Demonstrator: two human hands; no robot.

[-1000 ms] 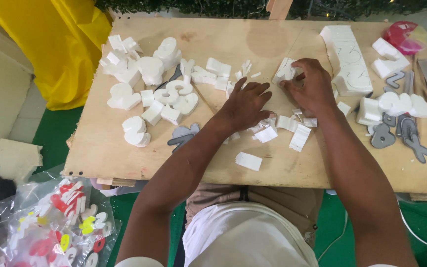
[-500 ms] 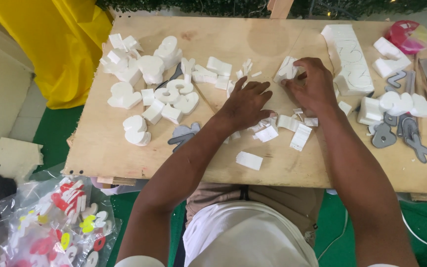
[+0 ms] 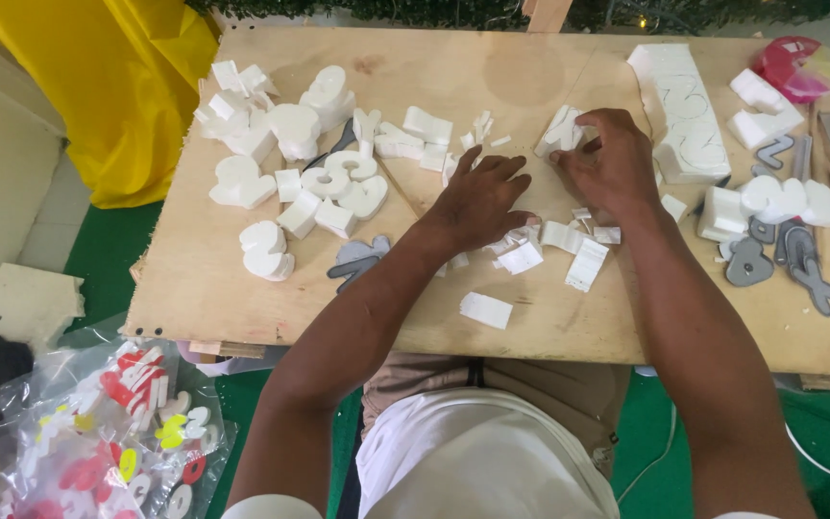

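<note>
My right hand (image 3: 610,159) pinches a light, crumbly white foam piece (image 3: 561,128) by its edges; my left hand (image 3: 477,200) rests spread on the bench (image 3: 549,317).

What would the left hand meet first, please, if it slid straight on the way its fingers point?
Probably the small white foam scraps just beyond the left hand; past them the plywood board looks bare.

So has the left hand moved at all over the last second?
No. The left hand lies flat on the plywood board, just right of the grey cutout, as before.
</note>
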